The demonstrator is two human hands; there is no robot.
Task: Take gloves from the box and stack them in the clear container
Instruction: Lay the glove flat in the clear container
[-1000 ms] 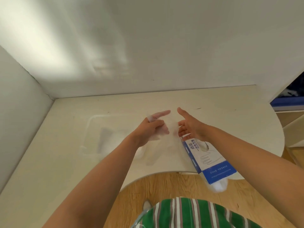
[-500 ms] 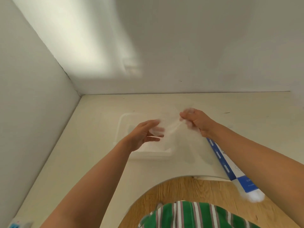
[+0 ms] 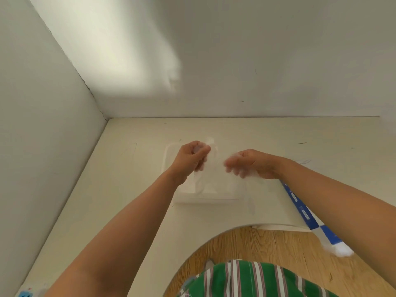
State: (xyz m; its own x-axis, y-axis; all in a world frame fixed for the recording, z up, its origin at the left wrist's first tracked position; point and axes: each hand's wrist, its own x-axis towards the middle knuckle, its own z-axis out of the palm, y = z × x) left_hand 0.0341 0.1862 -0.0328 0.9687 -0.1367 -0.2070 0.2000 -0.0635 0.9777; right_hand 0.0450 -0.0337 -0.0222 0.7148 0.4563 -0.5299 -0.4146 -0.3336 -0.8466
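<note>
Cream surface (image 3: 128,189), white corner: left hand (image 3: 192,156) & right hand (image 3: 246,162) pinch one thin see-through plastic glove (image 3: 216,174), spread just above the clear rectangular plastic container (image 3: 205,200). Limp film may cling or crumple on release & land half over the rim. Blue-and-white cardboard box (image 3: 308,219) overhangs the edge under the right forearm, so a nudge could tip it.

Box (image 3: 304,213) right of container (image 3: 166,156), on table (image 3: 128,172)

Bare table (image 3: 267,133) lies behind and right of the clear container (image 3: 214,199) — walls (image 3: 42,146) close left and back — but a glove (image 3: 215,168) between left hand (image 3: 190,159) and right hand (image 3: 250,163) seemingly veils its mouth, and the box (image 3: 309,220) crowds the near right.
</note>
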